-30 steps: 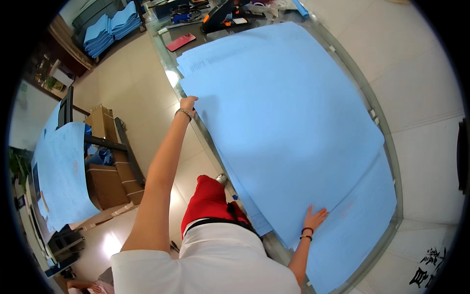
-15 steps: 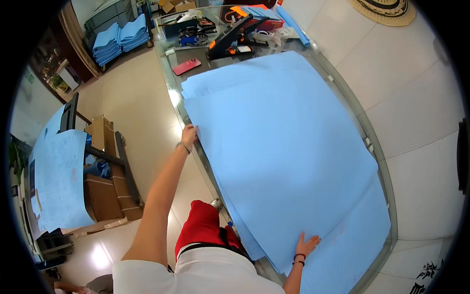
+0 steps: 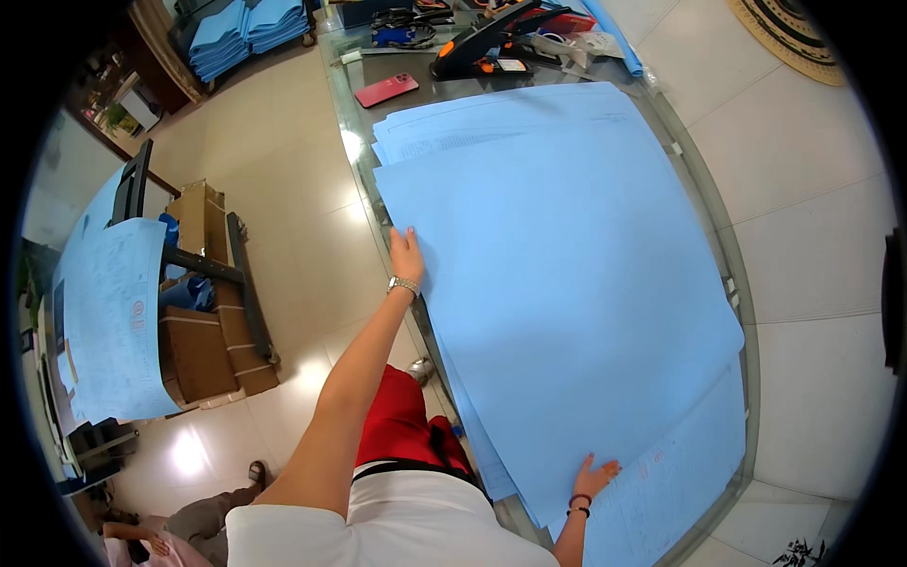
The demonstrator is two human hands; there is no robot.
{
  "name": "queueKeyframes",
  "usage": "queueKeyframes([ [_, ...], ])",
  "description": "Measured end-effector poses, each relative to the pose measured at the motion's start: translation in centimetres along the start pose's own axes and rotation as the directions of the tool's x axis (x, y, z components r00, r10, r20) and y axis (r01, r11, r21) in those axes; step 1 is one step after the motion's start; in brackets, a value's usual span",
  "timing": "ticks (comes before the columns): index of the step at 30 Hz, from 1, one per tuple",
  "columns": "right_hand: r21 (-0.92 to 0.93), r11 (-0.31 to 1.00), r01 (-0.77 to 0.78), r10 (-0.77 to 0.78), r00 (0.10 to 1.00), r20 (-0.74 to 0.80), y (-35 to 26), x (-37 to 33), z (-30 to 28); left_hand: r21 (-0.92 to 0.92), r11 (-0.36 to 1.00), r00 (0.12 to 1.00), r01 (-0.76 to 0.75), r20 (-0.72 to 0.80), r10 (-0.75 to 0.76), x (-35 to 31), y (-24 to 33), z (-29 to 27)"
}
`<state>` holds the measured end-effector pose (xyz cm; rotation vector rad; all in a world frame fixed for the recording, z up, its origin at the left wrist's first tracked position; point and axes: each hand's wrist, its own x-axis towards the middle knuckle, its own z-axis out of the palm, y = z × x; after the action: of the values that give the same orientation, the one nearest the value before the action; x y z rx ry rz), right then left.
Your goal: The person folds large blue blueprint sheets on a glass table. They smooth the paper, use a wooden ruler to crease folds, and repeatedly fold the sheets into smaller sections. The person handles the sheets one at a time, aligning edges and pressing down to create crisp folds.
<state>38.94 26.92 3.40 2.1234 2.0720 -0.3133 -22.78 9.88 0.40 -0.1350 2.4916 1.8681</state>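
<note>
Large light-blue paper sheets [image 3: 567,283] lie stacked on a glass-topped table [image 3: 746,397], their corners slightly out of line. The uppermost sheet is blank over most of its surface; faint drawn lines and red stamp marks show on the sheet below, near the right front. At the stack's left edge my left hand [image 3: 406,255], with a watch on the wrist, rests against the paper with fingers stretched out. My right hand [image 3: 595,478] lies flat near the front edge of the top sheet, fingers spread, dark bracelets on its wrist.
Beyond the stack are a pink phone [image 3: 386,90], a black-and-orange tool [image 3: 482,42] and loose clutter. To the left, blue printed paper [image 3: 113,321] hangs over a stand beside cardboard boxes [image 3: 198,354]. Another person [image 3: 203,529] is at the lower left.
My left hand has shifted along the sheet's left edge, its fingers now straighter. My right hand stays nearly in place. The view has moved, and more of the other person shows.
</note>
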Motion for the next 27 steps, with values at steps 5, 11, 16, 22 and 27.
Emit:
queueKeyframes([
  [5, -0.004, 1.0, -0.002, 0.002, 1.0, 0.004, -0.1, -0.4, -0.3, -0.011, 0.999, 0.997, -0.047, -0.064, 0.046, -0.6, 1.2, 0.3],
  [11, -0.013, 0.997, 0.078, -0.078, 0.997, 0.004, -0.3, -1.1, -0.5, 0.012, 1.0, 0.997, -0.008, -0.076, 0.009, -0.5, 1.1, 0.3],
  [16, 0.006, 0.982, 0.187, -0.187, 0.982, 0.035, 0.7, -1.5, -1.7, 0.071, 0.997, 1.0, 0.02, 0.003, -0.02, -0.4, 0.7, 0.9],
  [22, 0.093, 0.98, 0.176, -0.176, 0.984, -0.013, 0.5, -1.2, -1.8, 0.054, 0.998, 0.999, -0.013, 0.047, 0.011, -0.1, 1.6, -0.1],
  [27, 0.155, 0.967, 0.203, -0.185, 0.975, -0.125, 0.7, -0.5, -0.3, 0.013, 0.624, 0.525, -0.781, 0.556, 0.645, -21.4, 7.5, 5.6],
])
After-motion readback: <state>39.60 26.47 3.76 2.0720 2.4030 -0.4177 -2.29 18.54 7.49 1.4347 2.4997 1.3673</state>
